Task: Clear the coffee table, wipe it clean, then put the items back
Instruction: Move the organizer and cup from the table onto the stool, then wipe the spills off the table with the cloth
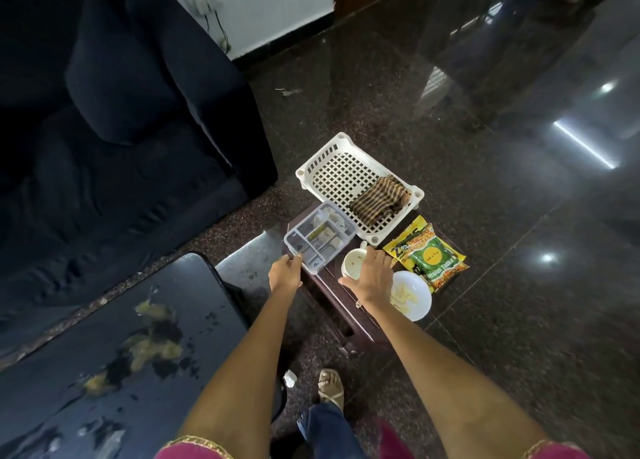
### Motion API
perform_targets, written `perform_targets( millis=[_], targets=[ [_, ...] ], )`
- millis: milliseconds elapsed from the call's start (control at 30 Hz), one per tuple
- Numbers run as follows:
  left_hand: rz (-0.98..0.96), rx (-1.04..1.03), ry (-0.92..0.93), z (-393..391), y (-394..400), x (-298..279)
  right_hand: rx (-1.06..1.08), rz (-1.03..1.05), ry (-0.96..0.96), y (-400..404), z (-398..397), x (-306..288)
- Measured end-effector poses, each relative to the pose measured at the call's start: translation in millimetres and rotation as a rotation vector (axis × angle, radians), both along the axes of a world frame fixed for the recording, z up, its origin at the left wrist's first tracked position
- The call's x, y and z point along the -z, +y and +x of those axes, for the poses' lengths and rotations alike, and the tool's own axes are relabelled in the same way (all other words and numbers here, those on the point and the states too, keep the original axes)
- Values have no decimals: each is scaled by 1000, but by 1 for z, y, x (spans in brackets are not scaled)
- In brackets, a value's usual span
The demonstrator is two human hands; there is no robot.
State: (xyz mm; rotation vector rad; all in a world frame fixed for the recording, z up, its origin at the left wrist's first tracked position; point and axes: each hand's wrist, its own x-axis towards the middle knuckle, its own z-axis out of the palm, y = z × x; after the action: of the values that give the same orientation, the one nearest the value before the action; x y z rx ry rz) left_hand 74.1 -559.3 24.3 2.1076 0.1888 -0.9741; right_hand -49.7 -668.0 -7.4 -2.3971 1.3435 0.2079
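Note:
The dark glass coffee table [194,306] lies at the lower left, smeared with yellowish spills and drops. A brown stool [332,306] stands to its right. On the stool a grey compartment organiser [320,239] holds small items, and my left hand [285,273] grips its near corner. My right hand [369,278] holds a white cup [351,263] by its rim. A white plate [414,296] with food scraps lies right of the cup, partly hidden by my wrist. Two snack packets [429,254] lie on the floor beside it.
A white perforated basket [332,171] behind the organiser holds a brown striped cloth [379,199]. A dark sofa [114,119] fills the left side. Glossy dark stone floor [485,147] spreads to the right. My sandalled foot [330,384] stands near the stool, beside a small white scrap [290,378].

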Motion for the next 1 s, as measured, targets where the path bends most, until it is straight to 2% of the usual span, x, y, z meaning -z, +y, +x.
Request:
perform_targets(
  millis=[267,367,433,633,800,1000],
  targets=[
    [125,242,-155,-5,9,-25,94,-77,-164,-5,5,-25],
    [164,331,-227,1,2,-30,28,-173,-204,-25,12,-29],
    [200,390,-273,7,-7,-32,-52,-211,-156,-42,18,-32],
    [276,385,-304,7,-28,-25,-435,-293,194,-94,48,-32],
    [301,271,-354,10,-33,-18,-515,-219,412,-120,65,-20],
    [234,202,-369,26,-33,-8,-493,-305,286,-131,67,1]
  ],
)
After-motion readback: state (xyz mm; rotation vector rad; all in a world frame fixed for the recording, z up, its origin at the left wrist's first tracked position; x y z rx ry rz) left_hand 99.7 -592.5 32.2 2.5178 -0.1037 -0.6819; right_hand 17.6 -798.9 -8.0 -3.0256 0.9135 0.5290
